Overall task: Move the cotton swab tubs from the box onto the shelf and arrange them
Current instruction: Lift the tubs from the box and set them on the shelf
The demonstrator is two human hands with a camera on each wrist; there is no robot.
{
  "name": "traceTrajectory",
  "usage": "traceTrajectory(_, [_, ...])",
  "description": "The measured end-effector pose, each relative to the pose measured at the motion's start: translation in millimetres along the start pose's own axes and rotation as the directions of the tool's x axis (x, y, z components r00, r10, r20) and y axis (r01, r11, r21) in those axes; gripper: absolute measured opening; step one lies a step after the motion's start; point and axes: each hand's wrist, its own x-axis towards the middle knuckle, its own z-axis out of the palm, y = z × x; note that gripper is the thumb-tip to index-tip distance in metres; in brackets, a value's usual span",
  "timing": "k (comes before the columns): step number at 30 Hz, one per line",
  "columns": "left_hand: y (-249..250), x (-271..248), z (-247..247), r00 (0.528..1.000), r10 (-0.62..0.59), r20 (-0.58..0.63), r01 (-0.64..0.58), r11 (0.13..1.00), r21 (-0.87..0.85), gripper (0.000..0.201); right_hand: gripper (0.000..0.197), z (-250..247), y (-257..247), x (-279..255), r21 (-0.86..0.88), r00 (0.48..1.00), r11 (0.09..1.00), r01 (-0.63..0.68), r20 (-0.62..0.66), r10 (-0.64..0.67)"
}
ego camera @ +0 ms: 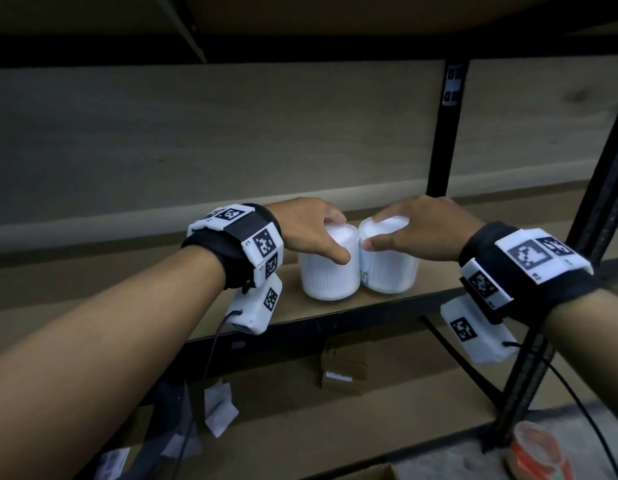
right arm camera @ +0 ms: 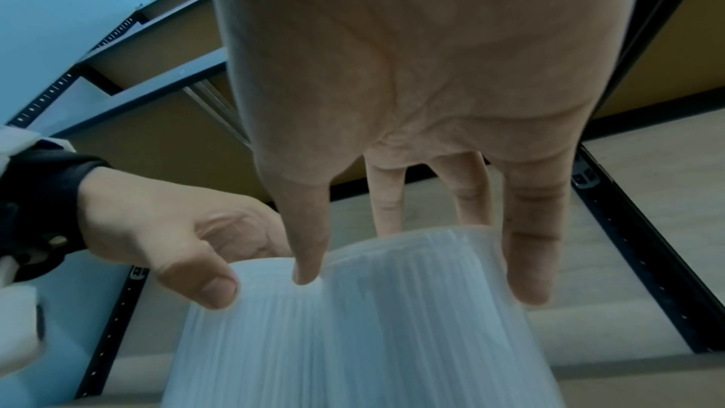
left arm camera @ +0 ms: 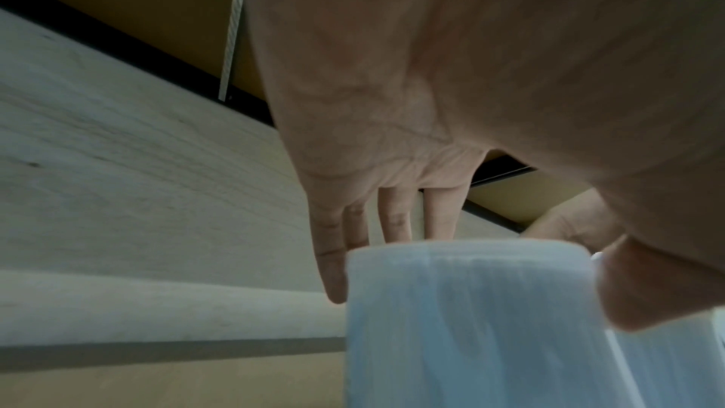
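Two clear round tubs packed with white cotton swabs stand side by side, touching, near the front edge of the wooden shelf [ego camera: 335,308]. My left hand [ego camera: 314,230] grips the left tub [ego camera: 330,275] from above, thumb on its near side and fingers over its top. My right hand [ego camera: 415,230] grips the right tub [ego camera: 390,271] the same way. In the left wrist view the fingers [left arm camera: 333,272] reach down the left tub's [left arm camera: 470,321] far side. In the right wrist view the right tub [right arm camera: 392,321] sits under the palm with fingers [right arm camera: 529,266] round its rim. The box is out of view.
A black metal upright [ego camera: 446,133] stands just behind the right tub, and another post [ego camera: 605,188] frames the right end. The shelf board stretches bare to the left. Below, a lower shelf holds small cardboard boxes [ego camera: 342,365] and paper packets [ego camera: 219,407]. An orange tape roll [ego camera: 536,452] lies at the bottom right.
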Motion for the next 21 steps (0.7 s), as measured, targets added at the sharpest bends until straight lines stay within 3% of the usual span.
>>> traceTrajectory(17, [-13.7,29.3,19.7,0.999,-0.027,0.029,0.027,1.0,0.007,0.06,0.065,22.0,14.1,25.7,-0.043,0.997,0.998,-0.037,0.06,0.039])
traceTrajectory(21, [-16.8,32.0,23.2,0.999,-0.024,0.023,0.025,1.0,-0.015,0.07,0.064,23.6,14.0,24.9,-0.055,0.997,0.998,-0.029,0.072,0.033])
